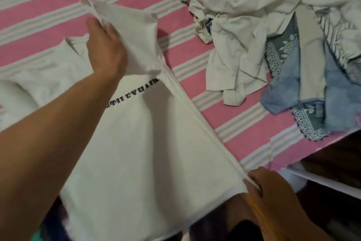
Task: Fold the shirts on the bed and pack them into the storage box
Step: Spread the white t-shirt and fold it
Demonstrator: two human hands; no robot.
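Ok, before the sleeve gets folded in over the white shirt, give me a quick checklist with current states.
1. Left hand grips the sleeve: ok.
2. Right hand pinches the hem corner: ok.
3. White shirt body lies flat: ok.
4. Folded right edge straight: ok.
5. Clothes pile apart from the shirt: ok.
6. Storage box ready: cannot tell, not clearly in view.

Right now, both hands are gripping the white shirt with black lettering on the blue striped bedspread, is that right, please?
Not quite: the head view shows the bedspread is pink striped, not blue. Both the left hand and right hand do grip the white shirt with black lettering.
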